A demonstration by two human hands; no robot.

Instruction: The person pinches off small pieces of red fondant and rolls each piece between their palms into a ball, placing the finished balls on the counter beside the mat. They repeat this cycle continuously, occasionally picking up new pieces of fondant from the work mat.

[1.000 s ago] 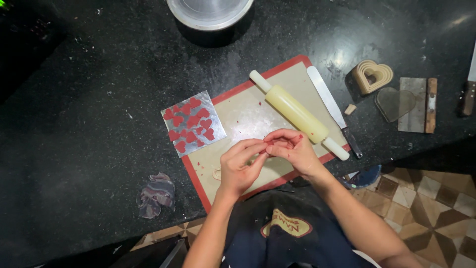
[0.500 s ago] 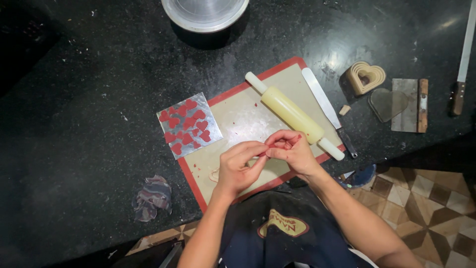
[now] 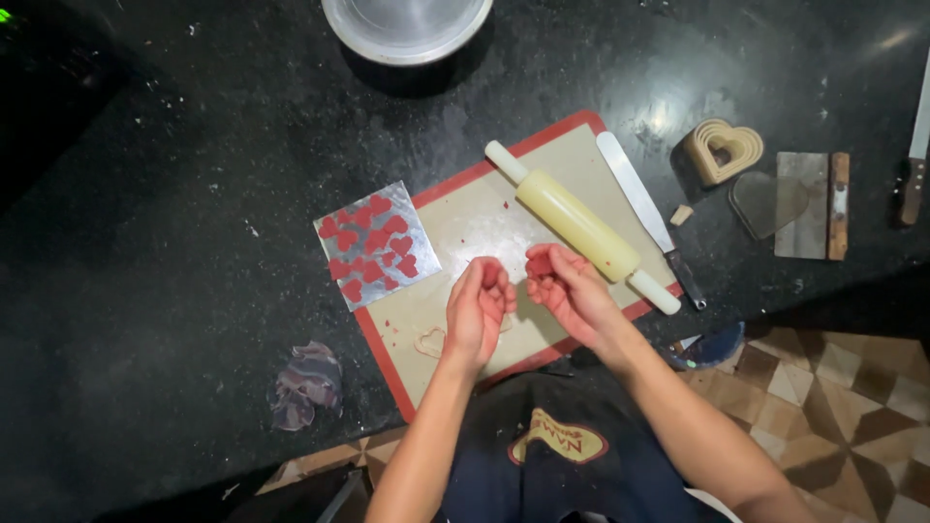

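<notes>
My left hand [image 3: 479, 308] and my right hand [image 3: 567, 284] hover close together over a beige baking mat with a red border [image 3: 465, 218]. My right hand holds a small lump of red dough [image 3: 539, 264] in its curled fingers. The left hand's fingers are bent, and something red shows at their tips; I cannot tell whether it is held. A small heart cutter [image 3: 430, 341] lies on the mat just left of my left wrist. A square silver sheet [image 3: 377, 244] covered with several red dough hearts sits at the mat's left corner.
A pale rolling pin [image 3: 579, 226] lies diagonally on the mat beside a long spatula knife [image 3: 651, 218]. Nested heart cutters [image 3: 722, 150], a bench scraper [image 3: 809, 190] and a knife [image 3: 914, 160] sit at the right. A metal bowl [image 3: 405, 24] stands at the top, a crumpled wrapper [image 3: 305, 383] lower left.
My hands were pressed together around the red dough; now they have drawn apart, the right one keeping the lump. The view has shifted slightly.
</notes>
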